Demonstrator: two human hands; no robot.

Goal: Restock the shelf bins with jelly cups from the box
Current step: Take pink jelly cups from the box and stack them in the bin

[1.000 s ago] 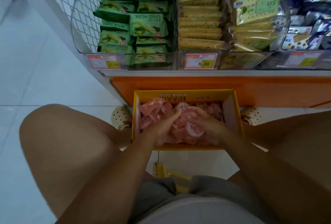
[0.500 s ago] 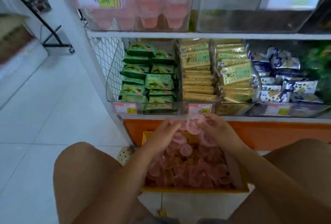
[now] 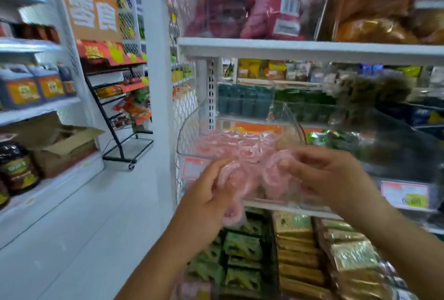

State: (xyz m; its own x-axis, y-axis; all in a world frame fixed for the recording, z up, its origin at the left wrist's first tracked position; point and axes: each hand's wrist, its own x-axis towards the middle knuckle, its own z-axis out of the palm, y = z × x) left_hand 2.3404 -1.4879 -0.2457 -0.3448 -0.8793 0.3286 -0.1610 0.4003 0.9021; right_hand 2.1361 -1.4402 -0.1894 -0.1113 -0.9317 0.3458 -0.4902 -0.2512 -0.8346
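Jelly cups (image 3: 234, 180) are held in two pink clusters: left hand (image 3: 206, 194) curls round several, right hand (image 3: 329, 174) pinches others. Both hands sit at the front lip of the clear shelf bin (image 3: 187, 131), already partly filled. Step: loading the bin. Next move, as judged: clear the lip, release gently inside.

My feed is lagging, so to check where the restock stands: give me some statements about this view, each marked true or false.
1. The left hand and right hand both hold pink jelly cups. True.
2. The bin ahead is empty. False: the clear bin already holds stocked cups.
3. The hands are down in the box. False: no box is in view; they are up in front of the bin.
4. Green packs lie on the shelf below the bin. True.
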